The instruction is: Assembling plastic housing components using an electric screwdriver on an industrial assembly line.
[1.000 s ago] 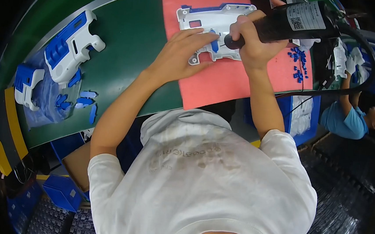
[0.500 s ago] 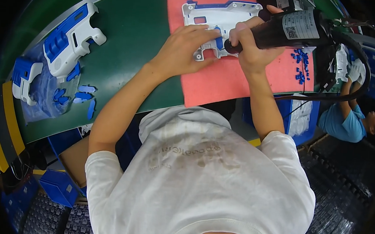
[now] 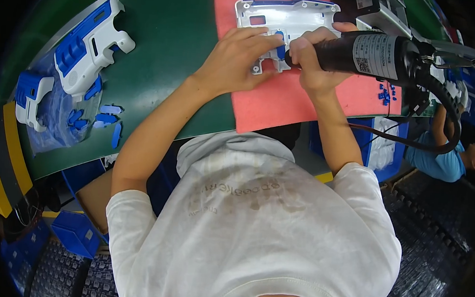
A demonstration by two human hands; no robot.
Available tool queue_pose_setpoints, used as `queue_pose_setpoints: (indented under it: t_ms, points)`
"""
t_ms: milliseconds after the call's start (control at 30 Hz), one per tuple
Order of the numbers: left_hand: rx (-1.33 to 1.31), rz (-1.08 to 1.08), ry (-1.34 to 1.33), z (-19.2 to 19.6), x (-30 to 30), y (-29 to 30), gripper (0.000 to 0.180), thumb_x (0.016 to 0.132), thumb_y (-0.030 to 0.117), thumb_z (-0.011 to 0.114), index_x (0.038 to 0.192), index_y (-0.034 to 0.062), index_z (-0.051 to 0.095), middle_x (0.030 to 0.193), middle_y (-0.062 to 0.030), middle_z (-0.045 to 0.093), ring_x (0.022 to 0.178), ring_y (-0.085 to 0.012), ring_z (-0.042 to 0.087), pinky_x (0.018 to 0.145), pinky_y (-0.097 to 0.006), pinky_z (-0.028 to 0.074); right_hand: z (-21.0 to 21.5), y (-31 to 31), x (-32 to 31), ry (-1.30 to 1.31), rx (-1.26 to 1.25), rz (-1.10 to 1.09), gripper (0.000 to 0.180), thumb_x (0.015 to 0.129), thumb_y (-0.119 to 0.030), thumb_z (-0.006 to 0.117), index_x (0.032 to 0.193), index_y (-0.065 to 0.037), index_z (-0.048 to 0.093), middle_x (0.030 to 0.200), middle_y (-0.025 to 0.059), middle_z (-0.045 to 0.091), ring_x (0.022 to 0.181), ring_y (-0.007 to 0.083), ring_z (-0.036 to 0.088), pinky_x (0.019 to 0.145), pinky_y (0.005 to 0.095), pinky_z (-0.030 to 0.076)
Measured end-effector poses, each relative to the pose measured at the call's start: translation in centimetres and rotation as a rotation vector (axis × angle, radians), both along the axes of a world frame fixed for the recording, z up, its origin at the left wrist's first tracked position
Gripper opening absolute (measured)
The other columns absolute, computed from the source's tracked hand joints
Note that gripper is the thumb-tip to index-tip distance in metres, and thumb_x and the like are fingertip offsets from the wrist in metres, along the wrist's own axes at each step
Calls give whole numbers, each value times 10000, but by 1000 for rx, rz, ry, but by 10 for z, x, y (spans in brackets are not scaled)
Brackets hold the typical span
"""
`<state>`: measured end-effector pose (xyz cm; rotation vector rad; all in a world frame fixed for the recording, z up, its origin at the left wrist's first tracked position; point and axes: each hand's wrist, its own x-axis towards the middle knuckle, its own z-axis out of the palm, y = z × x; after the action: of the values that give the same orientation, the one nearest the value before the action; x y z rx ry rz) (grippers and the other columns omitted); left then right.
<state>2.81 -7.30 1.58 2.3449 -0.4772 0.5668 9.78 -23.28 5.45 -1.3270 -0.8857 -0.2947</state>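
Observation:
A white plastic housing half [image 3: 300, 20] with blue edging lies open side up at the far end of the mat. My left hand [image 3: 234, 59] grips its near left part, fingers over the edge beside a small blue part [image 3: 281, 44] seated inside. In my right hand [image 3: 318, 62] is a black electric screwdriver [image 3: 387, 55], fingers wrapped round its front end. The driver lies nearly level, its nose pointing left at the housing next to the blue part. Its tip is too hidden to tell whether it touches.
A pink mat [image 3: 263, 106] covers part of the green bench [image 3: 167, 42]. Left are a white-and-blue housing [image 3: 92, 47], a smaller one [image 3: 31, 96] on a plastic bag, and blue strips [image 3: 117, 134]. Small blue parts [image 3: 384, 96] and the driver's cable [image 3: 438, 148] lie right; a co-worker [image 3: 444, 148] sits beyond.
The housing has shifted slightly right. The screwdriver's rear end has swung down and right, leaving it more level, and my right hand has turned with it. My left hand keeps its hold.

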Motion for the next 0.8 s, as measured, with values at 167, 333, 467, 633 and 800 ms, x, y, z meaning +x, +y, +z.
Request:
queue_pose_setpoints:
  t_ms: [167, 333, 467, 633, 800]
  points:
    - [-10, -14, 0, 3, 1, -1, 519, 727, 248, 757, 1201, 101, 608, 1167, -80, 647, 1183, -289, 547, 961, -433, 434, 3, -11, -5, -178, -343, -94, 518, 815, 114, 577, 1189, -60, 263, 663, 67, 572, 541, 122, 552, 543, 251, 464]
    - [37, -22, -41, 4, 3, 1, 406, 743, 234, 752, 1107, 88, 647, 1179, -72, 646, 1189, -304, 537, 971, -441, 430, 6, -5, -5, -156, -189, -93, 517, 810, 109, 577, 1200, -48, 275, 674, 53, 572, 540, 126, 548, 558, 282, 472]
    - [85, -11, -112, -3, 1, 0, 294, 750, 220, 755, 999, 85, 676, 1207, -73, 638, 1210, -313, 516, 984, -448, 424, 64, -11, 3, 161, 427, 15, 96, 831, 81, 579, 792, -6, 584, 584, 68, 545, 477, 166, 546, 494, 289, 471]
    - [-234, -30, 109, 51, 11, 14, 241, 783, 202, 755, 956, 40, 710, 979, -110, 706, 920, -302, 666, 810, -333, 515, 107, -72, 36, 135, 556, -216, 313, 812, 37, 625, 1102, 8, 510, 592, 77, 540, 473, 186, 541, 503, 340, 488]
    - [-1308, 137, 676, 120, 40, 78, 277, 818, 229, 742, 982, 15, 678, 881, -47, 681, 785, -155, 640, 723, -296, 511, 59, -87, 56, 167, 278, -402, 342, 802, -19, 742, 1053, -14, 510, 718, 36, 595, 546, 127, 577, 538, 266, 478]
